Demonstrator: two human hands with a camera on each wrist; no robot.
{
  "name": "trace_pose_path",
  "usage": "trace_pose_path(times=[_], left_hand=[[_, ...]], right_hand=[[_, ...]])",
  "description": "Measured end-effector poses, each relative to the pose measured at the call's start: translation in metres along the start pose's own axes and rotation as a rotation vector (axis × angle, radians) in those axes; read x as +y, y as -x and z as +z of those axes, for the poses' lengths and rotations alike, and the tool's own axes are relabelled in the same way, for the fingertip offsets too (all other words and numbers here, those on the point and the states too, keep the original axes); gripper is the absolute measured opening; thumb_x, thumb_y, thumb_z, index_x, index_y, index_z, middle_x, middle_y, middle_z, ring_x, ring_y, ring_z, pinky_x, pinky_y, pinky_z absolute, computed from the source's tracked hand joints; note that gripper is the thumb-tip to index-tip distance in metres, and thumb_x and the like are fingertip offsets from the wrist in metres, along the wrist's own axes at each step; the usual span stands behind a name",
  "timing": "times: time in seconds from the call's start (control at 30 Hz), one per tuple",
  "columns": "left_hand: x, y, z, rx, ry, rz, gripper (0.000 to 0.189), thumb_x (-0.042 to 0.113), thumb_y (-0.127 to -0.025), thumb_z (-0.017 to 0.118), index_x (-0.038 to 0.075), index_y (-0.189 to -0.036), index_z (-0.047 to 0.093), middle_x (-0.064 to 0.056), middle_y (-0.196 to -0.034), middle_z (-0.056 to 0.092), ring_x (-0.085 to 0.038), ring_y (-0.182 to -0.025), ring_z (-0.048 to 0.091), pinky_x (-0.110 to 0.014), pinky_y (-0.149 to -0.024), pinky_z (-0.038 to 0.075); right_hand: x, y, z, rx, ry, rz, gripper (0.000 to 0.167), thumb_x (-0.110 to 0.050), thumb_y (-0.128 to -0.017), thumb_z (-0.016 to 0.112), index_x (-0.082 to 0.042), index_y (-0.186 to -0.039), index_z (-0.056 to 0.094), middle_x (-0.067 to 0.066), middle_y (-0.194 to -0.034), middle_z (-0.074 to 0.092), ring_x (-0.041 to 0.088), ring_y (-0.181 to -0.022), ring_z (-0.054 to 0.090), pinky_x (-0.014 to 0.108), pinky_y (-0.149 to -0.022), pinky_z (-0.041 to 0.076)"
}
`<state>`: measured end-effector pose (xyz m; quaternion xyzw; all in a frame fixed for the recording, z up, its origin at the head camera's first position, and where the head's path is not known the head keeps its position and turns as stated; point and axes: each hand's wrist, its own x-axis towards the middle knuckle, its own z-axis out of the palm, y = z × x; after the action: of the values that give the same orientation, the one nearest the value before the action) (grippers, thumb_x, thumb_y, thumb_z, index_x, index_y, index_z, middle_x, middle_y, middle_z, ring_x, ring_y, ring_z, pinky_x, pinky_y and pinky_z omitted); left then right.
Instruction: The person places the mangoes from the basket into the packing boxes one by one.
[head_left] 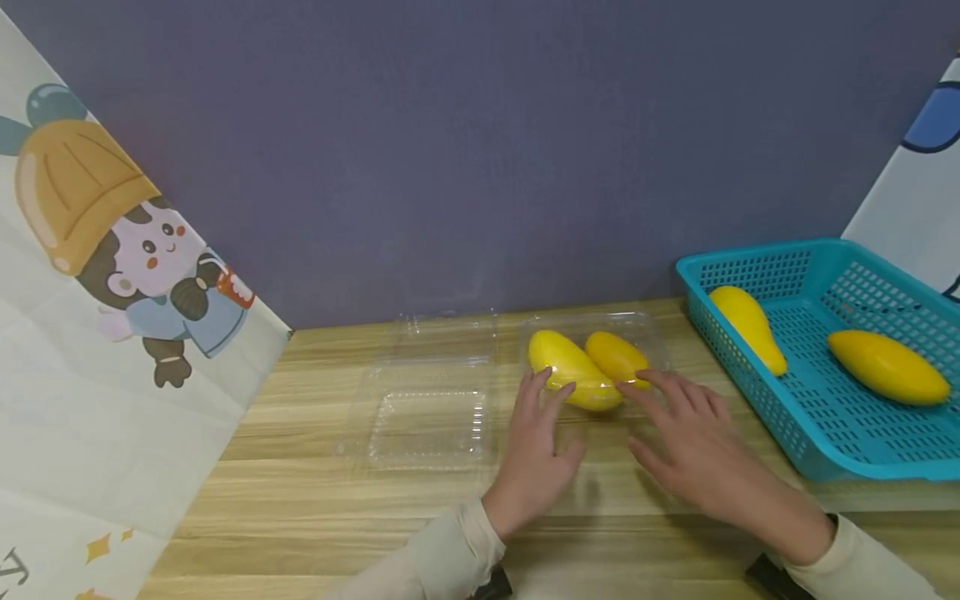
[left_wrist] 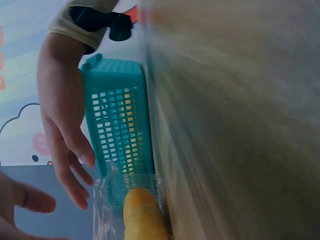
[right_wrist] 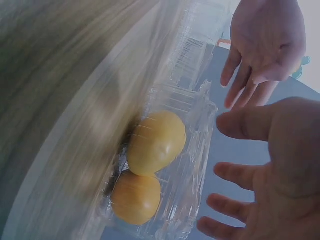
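Observation:
Two yellow mangoes, a larger one [head_left: 562, 362] and a smaller one [head_left: 617, 357], lie side by side in a clear plastic box [head_left: 652, 329] on the table. Over the near left part of this box is my left hand [head_left: 531, 458], its fingers spread and loosely bent. My right hand [head_left: 693, 454] is at the near right side, fingertips right at the box's front edge. In the right wrist view clear plastic stands around both fruits, and the right hand's fingers [right_wrist: 235, 175] are apart from each other. Neither hand grips anything.
A second clear plastic box [head_left: 427, 429] stands open on the left, its lid folded back. To the right, a blue-green basket [head_left: 810, 425] holds two more yellow fruits [head_left: 888, 367]. A dark panel [head_left: 480, 167] closes off the table's back edge.

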<state>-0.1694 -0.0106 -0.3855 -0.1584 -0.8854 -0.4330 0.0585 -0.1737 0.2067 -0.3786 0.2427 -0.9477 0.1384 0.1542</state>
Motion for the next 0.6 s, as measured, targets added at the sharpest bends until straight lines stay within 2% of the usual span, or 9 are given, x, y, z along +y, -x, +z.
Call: trace_pose_path(times=[0.1,0.33,0.6], left_hand=[[-0.0008,0.0019,0.0018,-0.025,-0.108,0.033,0.061,0.018,-0.087,0.062,0.013,-0.146,0.049,-0.007,-0.166,0.019,-0.033,-0.156,0.006,-0.062,-0.123,0.014],[-0.0020,0.0003,0.0022,-0.086,-0.191,-0.026,0.067,0.023,-0.088,0.062,0.015,-0.151,0.042,0.001,-0.167,0.015,-0.027,-0.157,0.003,-0.058,-0.125,0.013],[-0.0075,-0.0055,0.0022,-0.068,-0.301,0.010,0.063,0.023,-0.086,0.062,0.015,-0.147,0.048,-0.003,-0.162,0.028,-0.032,-0.154,0.015,-0.056,-0.124,0.019]], right_hand=[[0.0004,0.0013,0.0018,-0.012,0.026,-0.009,0.069,-0.031,-0.086,0.074,-0.020,-0.147,0.044,0.016,-0.151,0.038,0.043,-0.133,0.036,0.066,-0.098,0.032],[0.0023,0.0020,0.0046,-0.015,0.063,-0.020,0.070,-0.031,-0.086,0.074,-0.014,-0.147,0.044,0.017,-0.150,0.037,0.043,-0.135,0.035,0.066,-0.104,0.032],[0.0036,0.0012,0.0078,-0.009,0.098,-0.015,0.075,-0.028,-0.087,0.072,-0.007,-0.151,0.038,0.021,-0.150,0.038,0.043,-0.137,0.034,0.064,-0.107,0.031]])
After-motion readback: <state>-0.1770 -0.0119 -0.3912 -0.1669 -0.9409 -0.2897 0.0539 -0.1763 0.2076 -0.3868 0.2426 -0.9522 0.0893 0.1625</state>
